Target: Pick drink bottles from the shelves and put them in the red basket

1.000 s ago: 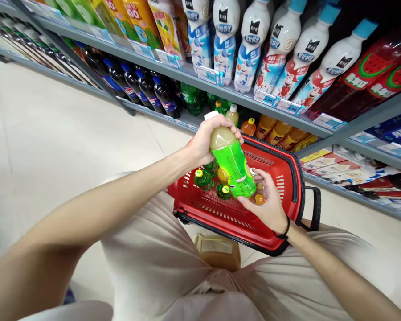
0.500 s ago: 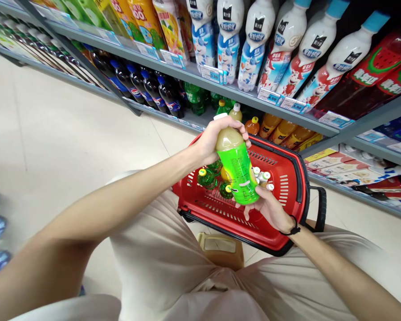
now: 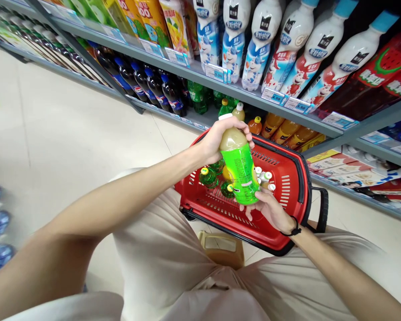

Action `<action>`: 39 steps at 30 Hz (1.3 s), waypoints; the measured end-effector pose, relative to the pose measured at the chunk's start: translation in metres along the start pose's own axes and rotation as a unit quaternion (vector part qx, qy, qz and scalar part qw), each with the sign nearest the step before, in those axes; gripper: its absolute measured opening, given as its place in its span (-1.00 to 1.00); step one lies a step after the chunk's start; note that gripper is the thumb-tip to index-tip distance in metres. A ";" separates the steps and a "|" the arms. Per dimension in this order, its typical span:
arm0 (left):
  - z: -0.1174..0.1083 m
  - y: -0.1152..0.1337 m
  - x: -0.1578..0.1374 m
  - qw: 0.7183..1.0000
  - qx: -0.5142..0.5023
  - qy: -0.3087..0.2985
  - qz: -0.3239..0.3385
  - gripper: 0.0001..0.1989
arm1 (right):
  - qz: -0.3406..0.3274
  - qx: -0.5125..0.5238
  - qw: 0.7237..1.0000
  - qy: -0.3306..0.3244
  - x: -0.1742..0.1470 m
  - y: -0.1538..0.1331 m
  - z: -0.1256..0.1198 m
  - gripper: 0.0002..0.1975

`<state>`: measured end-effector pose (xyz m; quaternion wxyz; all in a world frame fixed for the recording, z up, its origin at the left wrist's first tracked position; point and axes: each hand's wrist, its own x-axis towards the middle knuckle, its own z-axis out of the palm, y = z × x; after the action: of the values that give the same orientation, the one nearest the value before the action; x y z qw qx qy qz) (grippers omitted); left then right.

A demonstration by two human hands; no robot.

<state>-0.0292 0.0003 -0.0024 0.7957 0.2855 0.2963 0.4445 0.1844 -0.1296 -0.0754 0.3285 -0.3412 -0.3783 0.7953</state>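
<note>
Tilted over the red shopping basket [image 3: 203, 213] is a juice bottle [image 3: 242, 174] with a green label, a white cap and cloudy pale liquid. My left hand [image 3: 220, 139] is closed around its neck and shoulder. At the base, my right hand [image 3: 270, 207] supports it, thumb on the lower side and fingers underneath. Inside the basket, below the bottle, lie green bottles [image 3: 208, 177] with yellow caps and several small white-capped bottles [image 3: 266, 176]. The held bottle hides part of the basket's contents.
Ahead runs a shelf [image 3: 187, 71] with white milk-drink bottles [image 3: 232, 40]. Dark cola bottles [image 3: 172, 96] and orange juice bottles [image 3: 284, 131] stand on the level below. The basket's black handle [image 3: 322, 209] sticks out at right. A tan stool [image 3: 220, 256] shows between my legs.
The view has shifted slightly, so the shelves and basket sit a little further right. Both hands keep their hold on the bottle, which stays at nearly the same tilt.
</note>
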 end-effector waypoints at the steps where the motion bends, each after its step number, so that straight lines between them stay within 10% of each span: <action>1: 0.000 0.000 0.000 1.000 0.000 -0.004 0.002 -0.85 | 0.001 -0.002 1.000 -0.001 0.000 0.000 0.000 -0.71; 39: -0.004 0.001 0.004 1.000 -0.009 0.012 0.017 -0.77 | -0.045 -0.099 0.987 0.114 0.004 -0.002 0.011 -0.52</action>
<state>-0.0308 0.0054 -0.0049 0.7867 0.2779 0.2973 0.4642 0.1741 -0.1299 -0.0690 0.3698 -0.4431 -0.4307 0.6938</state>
